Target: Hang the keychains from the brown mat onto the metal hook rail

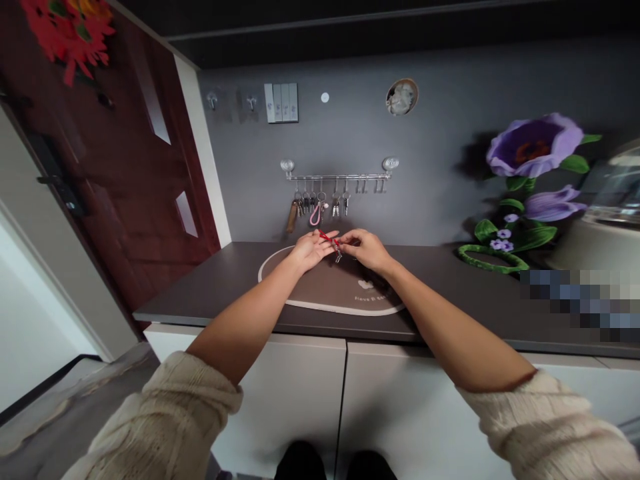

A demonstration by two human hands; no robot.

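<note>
Over the counter, my left hand (311,251) is turned palm up with its fingers stretched out flat. A red cord (327,237) lies across its fingers, joined to a small bunch of keys (339,255) that hangs between the hands. My right hand (367,250) pinches the keychain near the place where cord and keys meet, thumb against fingertips. Below both hands is a brown oval mat (325,287) with a pale rim. Behind them, a clear hook rail (340,177) on the wall carries several key sets, one with a pink strap (315,215).
The dark countertop (200,280) runs above white cabinet doors (290,393). Purple artificial flowers (535,147) and a pale rounded object with a clear top (590,240) stand at right. A switch panel (281,103) is on the wall. At left is a dark red door (135,147).
</note>
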